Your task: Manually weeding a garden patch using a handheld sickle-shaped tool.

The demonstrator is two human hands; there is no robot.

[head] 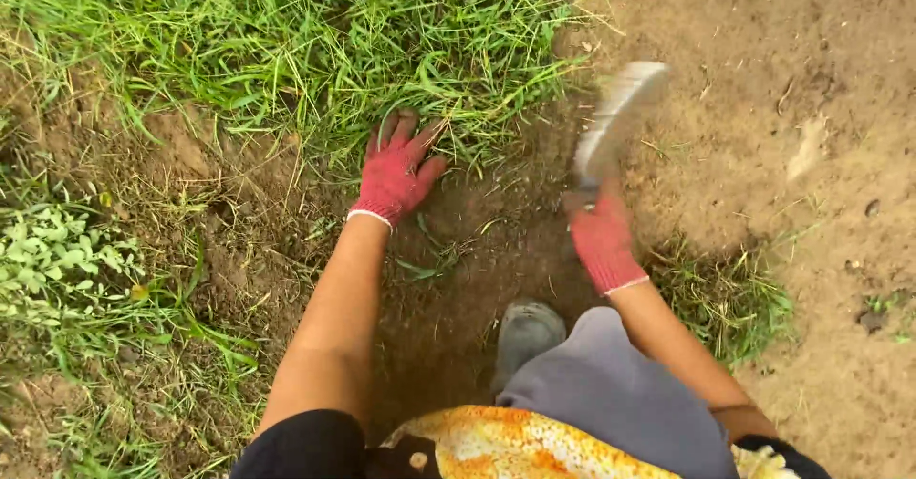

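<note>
Clearing turf off a dirt patch appears to be the work in hand, judged from the cut edge and the raised tool. Left hand (396, 174), in a red knit glove with a white cuff, lies spread and flat, fingers open, pressed into the long green grass clump (315, 50) at the far edge of the dark bare soil patch (458, 279); it grips nothing that I can make out, only holds blades back. Right hand (601, 236), same kind of glove, is closed around the handle of a pale flat-bladed cutting tool (618, 116), which is blurred and tilted up to the far right, clear of the ground. Blade shape cannot be told exactly. Soil in the middle looks damp, crumbly, threaded with roots and loose cut blades; ground on the right is drier, sandy, lighter brown. Grass is thin-bladed and dense on the far side, sparse near left. Grey rubber shoe toe (527, 331) sits near, below the patch. Judgement: a stroke at the grass roots beside the left hand would need the blade kept well apart from those fingers.
</note>
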